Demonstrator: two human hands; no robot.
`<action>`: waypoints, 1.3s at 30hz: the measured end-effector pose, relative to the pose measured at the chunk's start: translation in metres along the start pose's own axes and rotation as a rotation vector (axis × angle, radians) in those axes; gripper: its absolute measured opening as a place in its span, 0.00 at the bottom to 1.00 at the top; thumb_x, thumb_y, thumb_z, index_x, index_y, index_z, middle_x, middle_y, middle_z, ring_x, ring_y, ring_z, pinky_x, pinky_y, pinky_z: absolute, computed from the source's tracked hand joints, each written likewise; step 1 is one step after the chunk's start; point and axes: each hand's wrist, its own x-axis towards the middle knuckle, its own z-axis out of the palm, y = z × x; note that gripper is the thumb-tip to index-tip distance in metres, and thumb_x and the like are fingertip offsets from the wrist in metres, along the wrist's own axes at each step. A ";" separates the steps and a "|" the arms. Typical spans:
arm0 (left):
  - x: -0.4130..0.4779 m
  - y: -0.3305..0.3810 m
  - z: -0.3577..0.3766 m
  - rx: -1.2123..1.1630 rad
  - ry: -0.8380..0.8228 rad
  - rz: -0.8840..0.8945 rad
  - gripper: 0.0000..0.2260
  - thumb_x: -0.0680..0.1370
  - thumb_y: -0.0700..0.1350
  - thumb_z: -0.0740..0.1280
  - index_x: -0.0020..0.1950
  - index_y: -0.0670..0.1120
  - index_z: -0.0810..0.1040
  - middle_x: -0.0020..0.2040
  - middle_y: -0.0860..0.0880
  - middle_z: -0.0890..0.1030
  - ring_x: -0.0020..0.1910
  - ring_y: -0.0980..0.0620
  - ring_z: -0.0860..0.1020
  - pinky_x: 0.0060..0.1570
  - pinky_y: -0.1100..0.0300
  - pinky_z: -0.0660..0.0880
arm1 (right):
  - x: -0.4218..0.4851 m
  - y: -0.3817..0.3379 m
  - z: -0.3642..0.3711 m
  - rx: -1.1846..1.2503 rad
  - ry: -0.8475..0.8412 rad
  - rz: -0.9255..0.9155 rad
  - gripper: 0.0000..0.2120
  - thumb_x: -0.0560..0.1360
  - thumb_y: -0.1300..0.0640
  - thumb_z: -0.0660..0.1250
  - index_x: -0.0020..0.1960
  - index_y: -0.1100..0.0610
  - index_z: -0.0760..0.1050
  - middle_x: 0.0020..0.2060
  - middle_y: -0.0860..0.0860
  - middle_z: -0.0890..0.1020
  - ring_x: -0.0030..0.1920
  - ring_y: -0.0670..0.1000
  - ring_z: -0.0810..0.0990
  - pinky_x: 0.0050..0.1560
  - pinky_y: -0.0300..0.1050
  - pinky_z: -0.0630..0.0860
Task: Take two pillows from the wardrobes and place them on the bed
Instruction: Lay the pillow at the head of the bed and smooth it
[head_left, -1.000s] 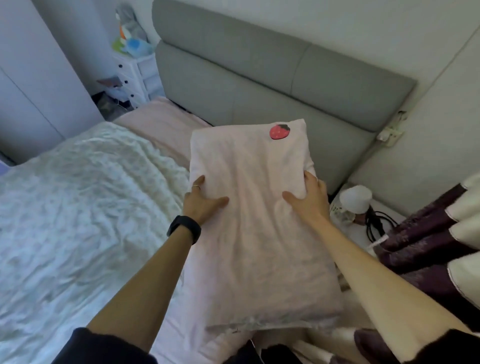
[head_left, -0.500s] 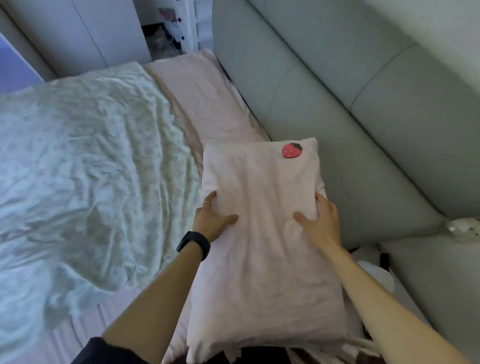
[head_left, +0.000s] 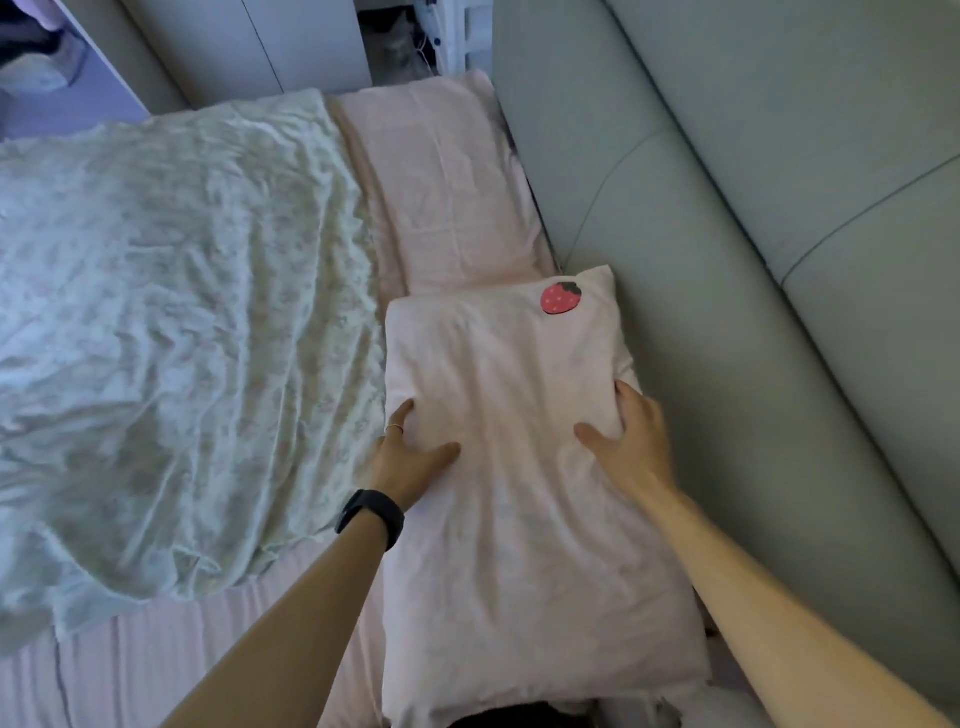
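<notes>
In the head view, a pink pillow (head_left: 524, 457) with a strawberry patch (head_left: 560, 298) lies along the grey headboard (head_left: 727, 260), at the head of the bed (head_left: 156, 670). The left hand (head_left: 410, 462) and the right hand (head_left: 631, 441) both grip its sides, fingers curled into the cloth. Beyond it a second pink pillow (head_left: 441, 182) seems to lie flat already, beside the crumpled blanket (head_left: 171, 322). I judge the task is nearly finished: only releasing this pillow remains.
</notes>
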 end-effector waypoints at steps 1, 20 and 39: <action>0.009 0.002 0.007 -0.009 0.018 0.008 0.40 0.71 0.52 0.77 0.78 0.59 0.60 0.70 0.47 0.73 0.63 0.47 0.77 0.62 0.50 0.76 | 0.016 0.002 0.000 -0.013 -0.008 -0.015 0.36 0.71 0.47 0.77 0.75 0.46 0.66 0.65 0.50 0.68 0.67 0.54 0.72 0.61 0.43 0.65; 0.083 -0.077 0.160 0.818 0.167 0.376 0.34 0.78 0.70 0.49 0.82 0.61 0.48 0.83 0.46 0.40 0.79 0.38 0.34 0.76 0.35 0.40 | 0.061 0.103 0.083 -0.596 -0.088 -0.332 0.36 0.77 0.27 0.51 0.81 0.39 0.54 0.83 0.48 0.48 0.82 0.56 0.42 0.78 0.62 0.49; 0.017 -0.207 0.170 0.954 0.060 0.434 0.43 0.71 0.79 0.52 0.82 0.61 0.49 0.83 0.43 0.44 0.79 0.31 0.44 0.62 0.19 0.53 | -0.067 0.200 0.111 -0.616 -0.189 0.125 0.42 0.70 0.20 0.42 0.79 0.34 0.37 0.80 0.45 0.32 0.80 0.58 0.30 0.72 0.79 0.44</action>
